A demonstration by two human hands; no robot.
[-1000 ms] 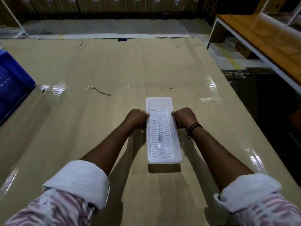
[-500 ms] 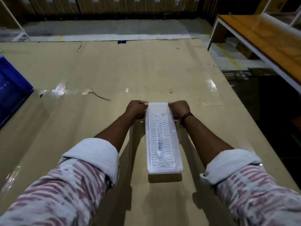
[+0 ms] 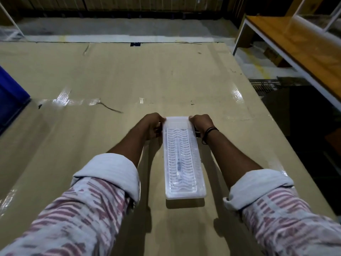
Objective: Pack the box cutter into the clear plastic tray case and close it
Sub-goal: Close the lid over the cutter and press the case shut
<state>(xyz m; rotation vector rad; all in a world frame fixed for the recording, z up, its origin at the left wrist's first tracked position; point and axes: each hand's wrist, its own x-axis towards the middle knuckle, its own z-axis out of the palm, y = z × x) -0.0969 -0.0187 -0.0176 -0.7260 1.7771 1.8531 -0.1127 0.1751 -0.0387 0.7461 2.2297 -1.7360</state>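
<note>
A long clear plastic tray case (image 3: 184, 191) lies lengthwise on the cardboard-covered table (image 3: 110, 80), its ribbed lid down over the tray. Through the lid a slim box cutter (image 3: 178, 163) shows faintly along the middle. My left hand (image 3: 150, 124) grips the case's far left corner. My right hand (image 3: 202, 124), with a black band at the wrist, grips the far right corner. Both hands pinch the far end, fingers curled on the edges.
A blue crate (image 3: 9, 100) sits at the table's left edge. A wooden bench with a white frame (image 3: 295, 48) stands to the right, across a dark gap. A thin dark string (image 3: 110, 108) lies on the table left of my hands.
Both hands slid from the middle of the case's sides to its far corners. The case stays in place on the table and my arms reach further forward.
</note>
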